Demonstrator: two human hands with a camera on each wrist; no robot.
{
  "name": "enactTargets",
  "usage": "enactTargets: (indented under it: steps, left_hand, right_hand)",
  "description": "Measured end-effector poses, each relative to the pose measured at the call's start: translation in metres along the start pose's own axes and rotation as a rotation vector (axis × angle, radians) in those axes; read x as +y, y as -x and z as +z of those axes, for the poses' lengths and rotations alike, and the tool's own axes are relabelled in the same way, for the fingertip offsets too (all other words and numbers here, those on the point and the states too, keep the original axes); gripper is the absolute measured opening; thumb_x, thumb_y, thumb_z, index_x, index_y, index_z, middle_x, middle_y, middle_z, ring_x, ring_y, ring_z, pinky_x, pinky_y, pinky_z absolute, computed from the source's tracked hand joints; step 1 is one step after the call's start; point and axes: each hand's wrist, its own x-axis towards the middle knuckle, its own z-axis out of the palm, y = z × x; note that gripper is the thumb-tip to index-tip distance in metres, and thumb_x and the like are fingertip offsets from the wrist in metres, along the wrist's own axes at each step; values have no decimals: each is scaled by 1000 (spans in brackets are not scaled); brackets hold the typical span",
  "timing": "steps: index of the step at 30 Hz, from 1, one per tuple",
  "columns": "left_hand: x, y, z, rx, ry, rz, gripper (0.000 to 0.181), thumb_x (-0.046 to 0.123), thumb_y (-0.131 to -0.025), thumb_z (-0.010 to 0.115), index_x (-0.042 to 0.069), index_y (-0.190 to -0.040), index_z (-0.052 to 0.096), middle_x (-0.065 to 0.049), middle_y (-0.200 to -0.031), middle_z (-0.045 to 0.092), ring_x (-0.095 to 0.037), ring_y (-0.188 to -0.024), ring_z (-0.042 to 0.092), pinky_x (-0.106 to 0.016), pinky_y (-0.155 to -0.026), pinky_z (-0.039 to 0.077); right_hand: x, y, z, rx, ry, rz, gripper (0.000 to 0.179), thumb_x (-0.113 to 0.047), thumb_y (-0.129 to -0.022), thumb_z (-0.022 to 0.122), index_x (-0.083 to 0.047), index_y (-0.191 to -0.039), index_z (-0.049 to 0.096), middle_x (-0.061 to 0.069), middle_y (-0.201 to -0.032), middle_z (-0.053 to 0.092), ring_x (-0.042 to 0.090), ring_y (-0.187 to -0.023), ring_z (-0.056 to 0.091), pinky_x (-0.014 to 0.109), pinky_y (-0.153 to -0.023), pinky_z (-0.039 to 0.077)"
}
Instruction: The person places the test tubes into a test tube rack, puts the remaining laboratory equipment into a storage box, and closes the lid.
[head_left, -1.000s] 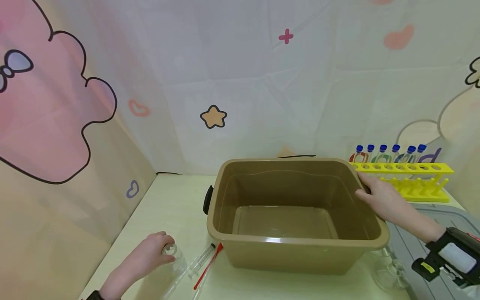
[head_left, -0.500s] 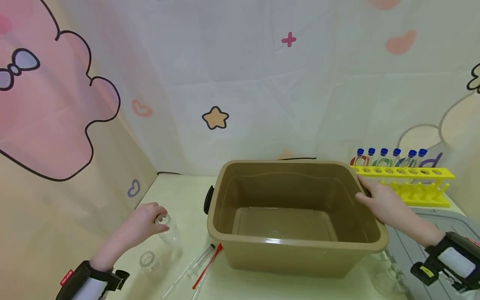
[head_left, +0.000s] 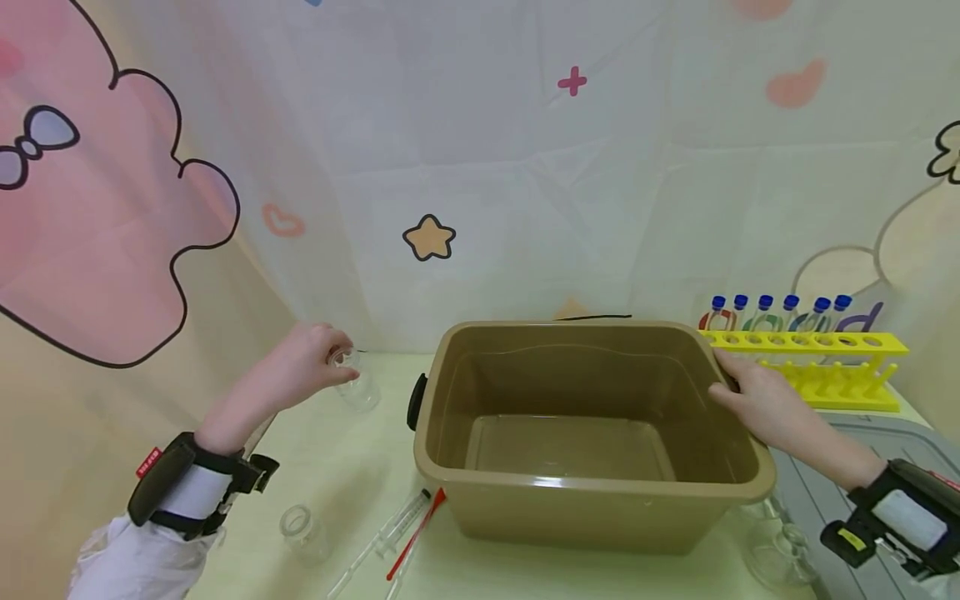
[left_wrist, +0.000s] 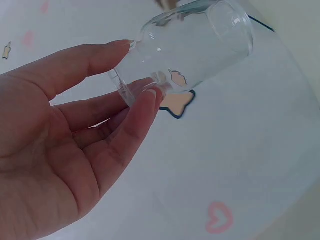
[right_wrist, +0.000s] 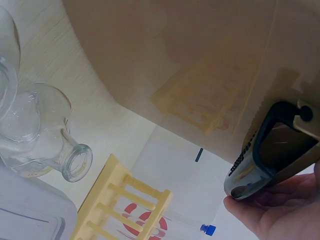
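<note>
In the head view my left hand [head_left: 303,362] pinches a small clear glass bottle [head_left: 360,390] by its neck, at the back left of the table. The left wrist view shows thumb and fingers around the neck, with the wide base of the bottle [left_wrist: 220,47] pointing away from the palm. A large brown plastic bin [head_left: 570,521] stands mid-table, its inside bare. My right hand [head_left: 765,400] grips its right side at the rim. From the right wrist, those fingers lie at the bin's black handle [right_wrist: 257,155].
Front left stand another clear glass bottle [head_left: 300,529], a syringe [head_left: 401,523] and a thin red stick [head_left: 415,537]. Right of the bin are a glass flask [head_left: 776,546], a ridged grey board [head_left: 817,475] and a yellow rack [head_left: 847,396] with blue-capped test tubes [head_left: 765,308].
My left hand has carried the glass bottle away from the front left toward the back of the table, uncovering a second bottle behind. My right hand stays on the bin.
</note>
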Motion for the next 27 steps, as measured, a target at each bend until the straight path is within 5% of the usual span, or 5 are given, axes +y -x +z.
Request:
enactTargets:
  steps: [7, 14, 27]
  left_hand:
    - [25, -30, -11, -37, -32, -5, 15, 7, -77, 65, -5, -86, 62, -6, -73, 52, -22, -69, 48, -36, -65, 40]
    - [56, -59, -8, -92, -30, 12, 14, 9, -78, 64, -3, -85, 62, -6, -73, 50, -20, -69, 44, -31, -64, 37]
    - [102, -112, 35, -230, -31, 51, 17, 4, -73, 66, 6, -63, 52, 2, -59, 42, -11, -53, 38, -23, -48, 33]
  right_hand:
    - [-1, 0, 0, -1, -6, 0, 52, -12, -93, 45, 14, -134, 25, 32, -110, 50, 29, -80, 57, 48, -71, 46]
    - [-1, 1, -1, 2, -18, -10, 51, -11, -93, 44, 13, -134, 26, 30, -108, 52, 26, -77, 58, 45, -68, 47]
    - [0, 1, -2, -4, -12, -9, 50, -11, -93, 44, 13, -134, 27, 30, -108, 52, 27, -78, 58, 44, -67, 48]
